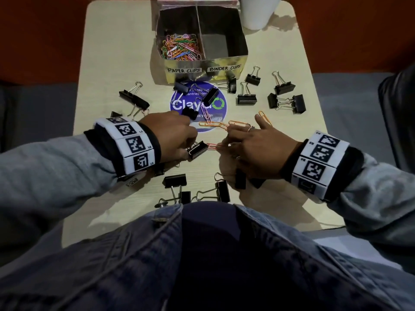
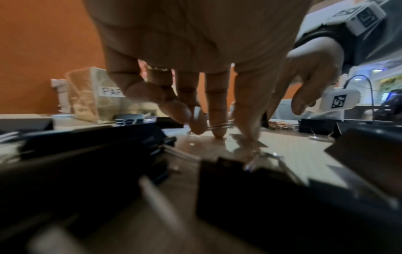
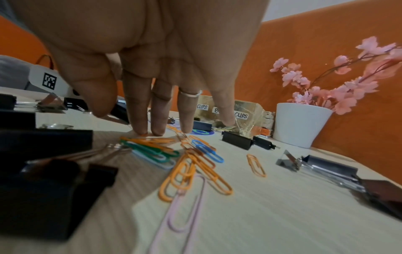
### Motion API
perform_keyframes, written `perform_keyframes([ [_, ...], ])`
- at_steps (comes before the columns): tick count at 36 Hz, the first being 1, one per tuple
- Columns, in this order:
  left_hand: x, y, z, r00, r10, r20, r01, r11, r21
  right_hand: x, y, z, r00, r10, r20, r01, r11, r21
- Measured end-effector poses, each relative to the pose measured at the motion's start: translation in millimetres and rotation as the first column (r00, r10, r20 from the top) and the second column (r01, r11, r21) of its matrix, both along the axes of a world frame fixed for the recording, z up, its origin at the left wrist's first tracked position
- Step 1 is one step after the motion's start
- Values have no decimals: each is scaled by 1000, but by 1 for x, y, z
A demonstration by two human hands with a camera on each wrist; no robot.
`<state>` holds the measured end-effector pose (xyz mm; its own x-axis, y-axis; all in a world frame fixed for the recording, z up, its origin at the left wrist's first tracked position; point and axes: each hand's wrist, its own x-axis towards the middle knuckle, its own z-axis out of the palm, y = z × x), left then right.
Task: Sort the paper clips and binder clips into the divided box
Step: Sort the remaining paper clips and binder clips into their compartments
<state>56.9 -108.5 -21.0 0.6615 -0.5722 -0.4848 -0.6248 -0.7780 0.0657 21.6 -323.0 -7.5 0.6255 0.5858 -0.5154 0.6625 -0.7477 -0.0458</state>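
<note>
The divided box [image 1: 202, 68] stands at the table's far middle. Its left compartment, labelled PAPER CLIPS, holds a heap of coloured paper clips [image 1: 180, 47]; in the right one, labelled BINDER CLIPS [image 1: 221, 43], I see only dark floor. My left hand [image 1: 190, 140] [image 2: 195, 123] points down beside a black binder clip [image 1: 197, 150], thumb and fingertips pinching a thin paper clip [image 2: 217, 126] against the table. My right hand [image 1: 238, 135] [image 3: 130, 123] lies with straight, spread fingers pressing on loose paper clips [image 3: 189, 159], orange, green, blue and pink. A pink paper clip [image 1: 212, 145] lies between the hands.
Several black binder clips are scattered around: left [image 1: 134, 97], right [image 1: 285, 86] and near my body [image 1: 175, 180]. A round blue sticker [image 1: 198, 106] marks the table's middle. A white pot [image 1: 258, 12] [image 3: 300, 123] with pink flowers [image 3: 326, 80] stands right of the box.
</note>
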Motion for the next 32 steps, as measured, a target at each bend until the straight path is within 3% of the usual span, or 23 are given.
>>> perform_keyframes([
  [6, 2, -16, 0, 999, -36, -9, 36, 999, 20, -3, 7, -2, 999, -47, -7, 47, 999, 2],
  [13, -11, -14, -8, 997, 18, 78, -18, 1000, -8, -7, 6, -2, 996, -86, 4, 86, 996, 17],
  [20, -9, -11, -5, 995, 90, 51, -88, 995, -42, -11, 7, -5, 991, -135, -21, 137, 989, 62],
  [28, -4, -2, 8, 963, 259, -79, -271, 905, -328, -6, 0, 3, 969, -227, -101, 246, 935, 254],
  [32, 1, 4, 14, 947, 301, -113, -322, 877, -357, -6, -3, 6, 978, -190, -84, 205, 946, 252],
])
